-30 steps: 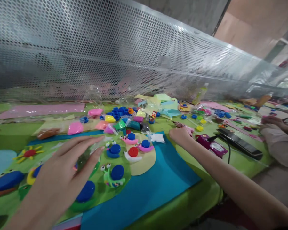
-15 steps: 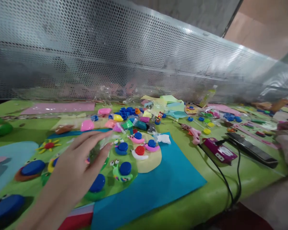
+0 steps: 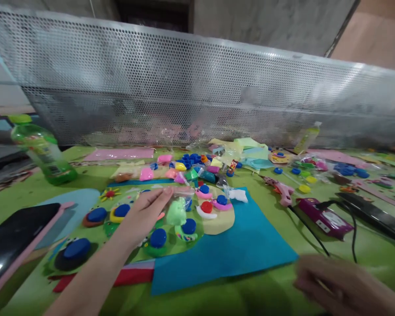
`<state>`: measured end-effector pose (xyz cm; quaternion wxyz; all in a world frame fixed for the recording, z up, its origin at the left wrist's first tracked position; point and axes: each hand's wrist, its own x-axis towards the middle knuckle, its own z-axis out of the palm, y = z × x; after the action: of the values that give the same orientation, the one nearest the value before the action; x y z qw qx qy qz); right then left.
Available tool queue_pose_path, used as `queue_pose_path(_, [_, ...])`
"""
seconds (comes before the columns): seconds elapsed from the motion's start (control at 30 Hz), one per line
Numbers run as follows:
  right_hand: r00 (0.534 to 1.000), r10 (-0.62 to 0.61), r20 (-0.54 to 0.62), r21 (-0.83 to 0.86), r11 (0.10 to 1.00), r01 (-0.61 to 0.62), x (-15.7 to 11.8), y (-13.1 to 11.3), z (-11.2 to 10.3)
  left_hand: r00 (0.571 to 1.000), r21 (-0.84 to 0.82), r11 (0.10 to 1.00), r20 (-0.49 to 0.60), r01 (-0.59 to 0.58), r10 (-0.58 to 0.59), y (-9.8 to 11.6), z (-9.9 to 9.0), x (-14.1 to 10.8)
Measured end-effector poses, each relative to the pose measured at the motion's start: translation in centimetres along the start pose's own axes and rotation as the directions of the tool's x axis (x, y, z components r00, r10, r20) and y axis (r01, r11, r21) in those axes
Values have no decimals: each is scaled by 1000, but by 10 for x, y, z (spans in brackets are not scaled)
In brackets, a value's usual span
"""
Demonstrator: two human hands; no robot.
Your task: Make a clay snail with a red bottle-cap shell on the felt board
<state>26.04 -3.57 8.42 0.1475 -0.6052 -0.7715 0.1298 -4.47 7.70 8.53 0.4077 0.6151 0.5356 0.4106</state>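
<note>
Left hand (image 3: 148, 215) pinches a clear bag (image 3: 181, 204); right hand (image 3: 335, 281) loosely curled, empty.

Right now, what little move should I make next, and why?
I'd probably bring your right hand to the pale green bag: your left hand pinches it only near the top, while the right is away from it, near a corner of the blue sheet.

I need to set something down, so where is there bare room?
Bare: near right of the blue sheet, and the green tablecloth between that sheet and the pink glue gun. Crowded: under your left hand, among the snail figures, and farther back among clay packets and blue caps.
</note>
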Motion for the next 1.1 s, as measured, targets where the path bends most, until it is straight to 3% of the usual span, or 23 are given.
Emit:
queue_pose_path(0.1, [984, -125, 124, 24, 992, 123, 61, -43, 0, 996, -79, 997, 83, -26, 32, 1, 4, 0])
queue_pose_path(0.2, [955, -280, 101, 122, 956, 267, 125, -74, 6, 990, -86, 994, 117, -72, 82, 2, 4, 0])
queue_pose_path(0.3, [872, -488, 35, 349, 824, 447, 163, -81, 21, 984, -6, 988, 85, -157, 157, 3, 4, -1])
queue_pose_path(0.4, [838, -544, -46, 472, 727, 498, 171, -75, 37, 976, 63, 978, 104, -200, 193, 5, 7, -3])
queue_pose_path(0.57, [797, -581, -166, 308, 737, 602, 158, -67, 43, 973, 101, 972, 113, -213, 202, 6, 15, -5])
queue_pose_path(0.73, [772, -610, -175, 190, 749, 635, 153, -67, 40, 944, 88, 947, 155, -308, 292, 4, 20, -3])
queue_pose_path(0.83, [796, -575, -188, 164, 781, 602, 154, -66, 40, 930, 133, 923, 132, -361, 344, 4, 24, 0])
queue_pose_path(0.93, [862, -482, -156, 220, 834, 506, 156, -60, 31, 923, 238, 894, 163, -379, 348, 11, 24, 4])
queue_pose_path(1.1, [970, -199, -139, 342, 910, 236, 162, -33, 1, 952, 500, 824, 274, -265, 139, 23, 13, 13])
